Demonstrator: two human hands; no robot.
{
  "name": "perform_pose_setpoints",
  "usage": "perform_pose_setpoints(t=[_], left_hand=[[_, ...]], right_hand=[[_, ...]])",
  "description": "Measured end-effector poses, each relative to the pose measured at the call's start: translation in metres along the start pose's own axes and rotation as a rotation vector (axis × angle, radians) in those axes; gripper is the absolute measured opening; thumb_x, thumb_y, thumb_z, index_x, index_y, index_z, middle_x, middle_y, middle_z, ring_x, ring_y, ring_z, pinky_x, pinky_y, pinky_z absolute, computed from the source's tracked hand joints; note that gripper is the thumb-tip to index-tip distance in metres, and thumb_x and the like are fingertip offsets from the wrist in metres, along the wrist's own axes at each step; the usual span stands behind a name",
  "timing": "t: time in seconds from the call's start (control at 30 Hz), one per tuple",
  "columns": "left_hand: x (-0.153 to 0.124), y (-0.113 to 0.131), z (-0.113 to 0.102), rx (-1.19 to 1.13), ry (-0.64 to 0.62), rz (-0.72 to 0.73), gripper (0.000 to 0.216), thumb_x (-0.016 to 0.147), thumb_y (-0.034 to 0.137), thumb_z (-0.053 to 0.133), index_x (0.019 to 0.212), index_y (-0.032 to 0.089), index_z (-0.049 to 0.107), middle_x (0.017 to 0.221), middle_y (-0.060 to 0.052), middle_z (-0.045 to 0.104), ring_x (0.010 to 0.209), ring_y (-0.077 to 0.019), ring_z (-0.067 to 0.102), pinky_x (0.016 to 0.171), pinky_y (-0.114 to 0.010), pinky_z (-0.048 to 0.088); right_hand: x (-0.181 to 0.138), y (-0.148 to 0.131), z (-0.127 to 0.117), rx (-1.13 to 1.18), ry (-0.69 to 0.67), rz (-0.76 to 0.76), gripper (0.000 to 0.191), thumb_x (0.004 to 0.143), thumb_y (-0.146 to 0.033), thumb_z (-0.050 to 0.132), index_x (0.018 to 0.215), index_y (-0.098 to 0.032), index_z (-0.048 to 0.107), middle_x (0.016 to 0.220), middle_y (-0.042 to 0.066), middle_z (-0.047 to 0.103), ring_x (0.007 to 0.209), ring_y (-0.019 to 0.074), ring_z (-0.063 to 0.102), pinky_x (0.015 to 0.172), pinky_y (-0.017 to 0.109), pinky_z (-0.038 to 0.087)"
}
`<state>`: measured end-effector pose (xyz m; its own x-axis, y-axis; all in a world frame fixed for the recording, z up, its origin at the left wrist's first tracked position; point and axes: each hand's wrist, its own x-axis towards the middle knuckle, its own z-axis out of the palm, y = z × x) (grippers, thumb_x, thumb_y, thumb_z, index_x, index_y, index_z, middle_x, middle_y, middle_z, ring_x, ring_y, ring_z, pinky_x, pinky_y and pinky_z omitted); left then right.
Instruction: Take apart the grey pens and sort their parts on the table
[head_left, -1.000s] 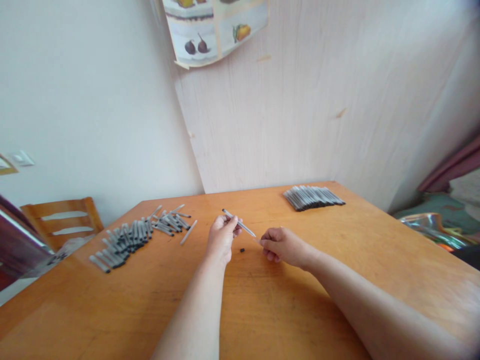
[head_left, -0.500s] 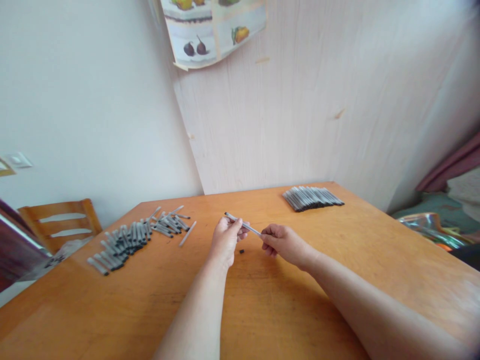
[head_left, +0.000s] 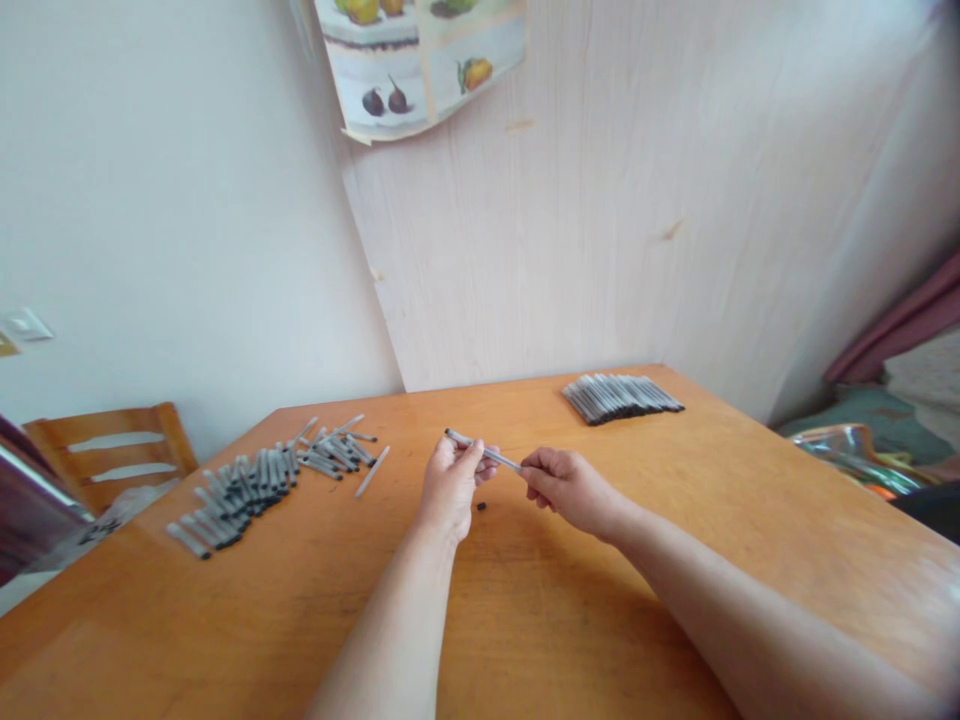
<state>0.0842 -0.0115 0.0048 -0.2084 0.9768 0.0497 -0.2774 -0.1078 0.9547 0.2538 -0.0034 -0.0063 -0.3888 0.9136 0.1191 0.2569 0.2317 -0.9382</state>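
My left hand [head_left: 452, 482] is closed around a slim pen [head_left: 495, 455] with a clear-grey barrel and a dark end pointing up and left. At the pen's lower right end, the fingers of my right hand [head_left: 561, 480] pinch its tip or something on it, which they hide. Both hands are above the middle of the wooden table [head_left: 510, 620]. A small black piece, perhaps a cap or plug [head_left: 481, 507], lies on the table just below and between them. To the left of my left hand, one single pale pen [head_left: 372, 472] rests apart from the others.
A loose heap of dark-ended pens [head_left: 247, 490] spreads over the table's left side, with more pens [head_left: 337, 452] beside it. A neat row of pens [head_left: 622, 398] lies near the back right edge. A wooden chair [head_left: 112, 450] stands beyond the left edge; a wall rises behind.
The view has shifted slightly. Both hands keep the same hold on the pen, with hardly any visible movement; the pens and the black piece lie as before.
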Motion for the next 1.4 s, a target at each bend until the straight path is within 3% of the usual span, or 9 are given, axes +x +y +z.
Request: perform_pose_setpoints(t=[0.47, 0.67, 0.87, 1.0, 1.17, 1.27, 1.4], left_hand=[[-0.001, -0.002, 0.003, -0.026, 0.016, 0.014, 0.037, 0.068, 0.038, 0.073, 0.087, 0.019, 0.048, 0.086, -0.006, 0.068, 0.076, -0.0149, 0.065, 0.069, -0.028, 0.049], [-0.003, 0.000, 0.003, -0.002, -0.036, 0.044, 0.036, 0.069, 0.036, 0.073, 0.092, 0.019, 0.051, 0.090, -0.006, 0.068, 0.083, -0.0153, 0.064, 0.075, -0.029, 0.048], [-0.001, -0.004, 0.003, 0.148, -0.034, 0.120, 0.032, 0.072, 0.036, 0.070, 0.097, 0.020, 0.058, 0.088, -0.004, 0.067, 0.084, -0.0145, 0.063, 0.077, -0.027, 0.046], [0.000, -0.009, 0.004, 0.262, -0.107, 0.200, 0.026, 0.073, 0.030, 0.068, 0.097, 0.020, 0.065, 0.092, -0.004, 0.068, 0.088, -0.0149, 0.062, 0.083, -0.026, 0.043], [0.002, -0.015, 0.003, 0.422, -0.140, 0.259, 0.017, 0.075, 0.028, 0.066, 0.091, 0.022, 0.070, 0.092, -0.005, 0.069, 0.088, -0.0183, 0.061, 0.085, -0.029, 0.042], [0.003, -0.017, 0.001, 0.524, -0.171, 0.348, 0.014, 0.075, 0.026, 0.066, 0.087, 0.025, 0.072, 0.091, -0.006, 0.069, 0.089, -0.0212, 0.060, 0.086, -0.032, 0.041], [0.004, -0.017, -0.004, 0.775, -0.187, 0.518, 0.019, 0.077, 0.024, 0.062, 0.091, 0.030, 0.073, 0.090, -0.007, 0.068, 0.089, -0.0238, 0.058, 0.085, -0.036, 0.039]], right_hand=[[0.004, 0.007, 0.003, -0.120, 0.018, -0.033, 0.019, 0.087, -0.032, 0.046, 0.085, -0.017, 0.058, 0.069, 0.001, 0.065, 0.057, 0.0094, 0.058, 0.052, 0.019, 0.041], [0.005, 0.010, 0.006, -0.168, 0.004, -0.067, 0.021, 0.089, -0.034, 0.045, 0.091, -0.018, 0.059, 0.072, 0.001, 0.067, 0.055, 0.0088, 0.059, 0.051, 0.019, 0.040], [0.006, 0.009, 0.000, -0.232, 0.103, -0.115, 0.019, 0.086, -0.031, 0.048, 0.087, -0.017, 0.061, 0.070, 0.002, 0.065, 0.059, 0.0108, 0.057, 0.056, 0.022, 0.041], [0.008, 0.004, -0.005, -0.131, 0.178, -0.095, 0.016, 0.084, -0.029, 0.048, 0.083, -0.017, 0.058, 0.070, 0.001, 0.062, 0.058, 0.0106, 0.056, 0.054, 0.021, 0.041], [0.007, -0.003, -0.010, -0.008, 0.245, -0.095, 0.025, 0.086, -0.040, 0.048, 0.086, -0.017, 0.058, 0.070, 0.001, 0.061, 0.059, 0.0109, 0.055, 0.054, 0.022, 0.043], [0.007, -0.004, -0.012, 0.001, 0.252, -0.089, 0.032, 0.086, -0.046, 0.048, 0.085, -0.016, 0.058, 0.070, 0.001, 0.061, 0.058, 0.0105, 0.055, 0.053, 0.021, 0.043], [0.009, -0.001, -0.014, -0.065, 0.218, -0.023, 0.026, 0.084, -0.041, 0.051, 0.079, -0.016, 0.059, 0.066, 0.001, 0.061, 0.052, 0.0093, 0.053, 0.048, 0.020, 0.039]])
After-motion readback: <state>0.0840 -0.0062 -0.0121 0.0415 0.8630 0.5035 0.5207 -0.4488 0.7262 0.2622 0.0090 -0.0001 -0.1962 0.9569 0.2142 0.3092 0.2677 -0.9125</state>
